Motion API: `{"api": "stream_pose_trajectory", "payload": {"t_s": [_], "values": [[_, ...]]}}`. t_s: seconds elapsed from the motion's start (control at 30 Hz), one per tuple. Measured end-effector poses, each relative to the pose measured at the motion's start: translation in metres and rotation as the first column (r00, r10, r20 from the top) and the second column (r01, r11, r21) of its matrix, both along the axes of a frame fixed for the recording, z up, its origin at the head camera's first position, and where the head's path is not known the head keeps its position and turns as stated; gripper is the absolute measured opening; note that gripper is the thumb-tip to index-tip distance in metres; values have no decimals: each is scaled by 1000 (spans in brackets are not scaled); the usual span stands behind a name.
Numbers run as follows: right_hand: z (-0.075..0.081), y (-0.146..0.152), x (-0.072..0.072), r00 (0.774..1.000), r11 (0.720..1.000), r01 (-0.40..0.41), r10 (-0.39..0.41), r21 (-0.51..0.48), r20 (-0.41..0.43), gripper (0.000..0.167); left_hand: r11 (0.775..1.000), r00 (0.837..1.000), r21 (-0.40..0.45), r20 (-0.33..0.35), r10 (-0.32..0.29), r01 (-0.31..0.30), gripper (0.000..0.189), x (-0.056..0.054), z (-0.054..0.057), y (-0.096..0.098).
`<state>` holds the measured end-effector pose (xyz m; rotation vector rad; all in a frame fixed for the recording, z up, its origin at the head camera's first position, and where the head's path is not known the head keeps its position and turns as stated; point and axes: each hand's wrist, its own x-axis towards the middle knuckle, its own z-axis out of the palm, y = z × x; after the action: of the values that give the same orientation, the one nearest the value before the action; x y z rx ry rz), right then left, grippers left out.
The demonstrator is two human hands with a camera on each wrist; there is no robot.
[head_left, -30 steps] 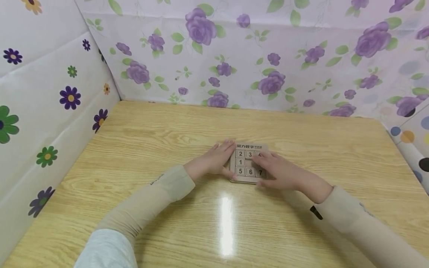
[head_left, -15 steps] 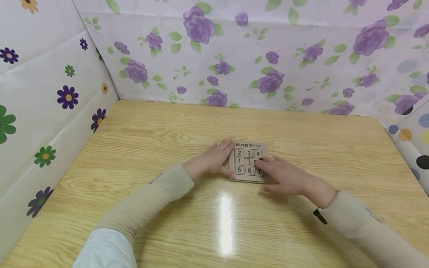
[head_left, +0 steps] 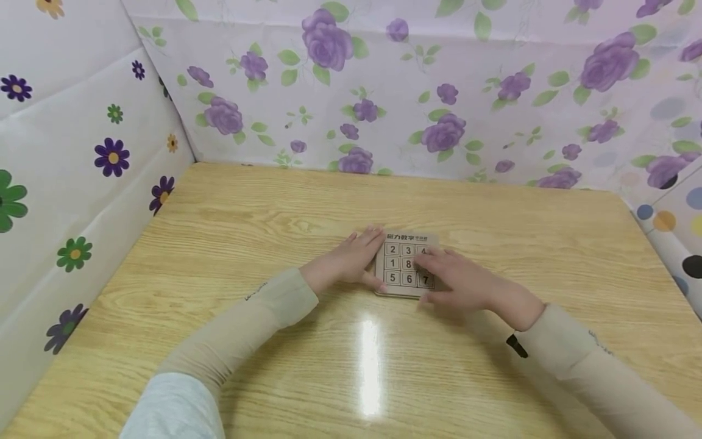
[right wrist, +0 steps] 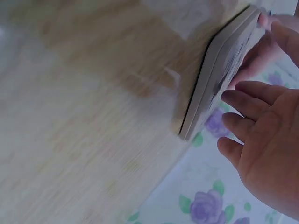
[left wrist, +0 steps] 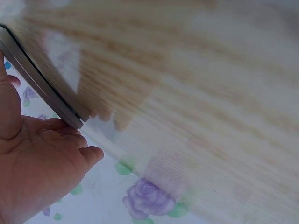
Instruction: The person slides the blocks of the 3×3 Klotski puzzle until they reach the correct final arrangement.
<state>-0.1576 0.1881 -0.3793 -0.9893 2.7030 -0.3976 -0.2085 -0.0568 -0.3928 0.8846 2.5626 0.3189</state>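
A flat sliding number puzzle [head_left: 403, 294] with a light frame lies on the table. Its tiles read 2, 3 and 4 on top, 1 and 8 in the middle row, and 5, 6 and 7 below. The person's left hand [head_left: 353, 261] holds the puzzle's left side, fingers at the upper corner and thumb at the lower one. From the right, the right hand [head_left: 463, 283] reaches over the board, fingertips beside the 8 tile [head_left: 408, 264]. It covers the right end of the middle row and part of the 4. In the right wrist view its fingers [right wrist: 238, 126] are loosely bent.
The wood-grain table [head_left: 274, 207] runs back to a wall covering [head_left: 384, 79] with purple flowers. Another flowered covering [head_left: 66, 183] stands along the left edge, and a dotted one [head_left: 671, 213] at the right. A bright reflection shines in front of the puzzle.
The 8 tile has slid left into the middle square, where a gap was before. The right hand drew back slightly, then moved left over the board again. The left hand stays in place.
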Motion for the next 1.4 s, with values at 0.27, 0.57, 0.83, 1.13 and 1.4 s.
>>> {"api": "stream_pose_trajectory", "payload": {"t_s": [0.27,0.57,0.83,1.13,1.4], "values": [[-1,9,-5,999,999,41,-41,18,3,72,1000,1000,8,-1,-5,5,118,1,-2,1],[4,7,12,1000,999,-7,8,51,-15,68,1000,1000,4,-17,-5,5,118,0,-1,0],[6,7,18,1000,998,-21,22,64,-20,69,1000,1000,-7,-13,-7,7,118,0,0,0],[4,-7,2,999,999,-26,27,23,-45,68,1000,1000,-8,-17,-5,5,117,0,-2,0],[0,-16,-10,999,997,-21,23,78,-37,71,1000,1000,0,-17,-10,10,116,0,-1,0]]}}
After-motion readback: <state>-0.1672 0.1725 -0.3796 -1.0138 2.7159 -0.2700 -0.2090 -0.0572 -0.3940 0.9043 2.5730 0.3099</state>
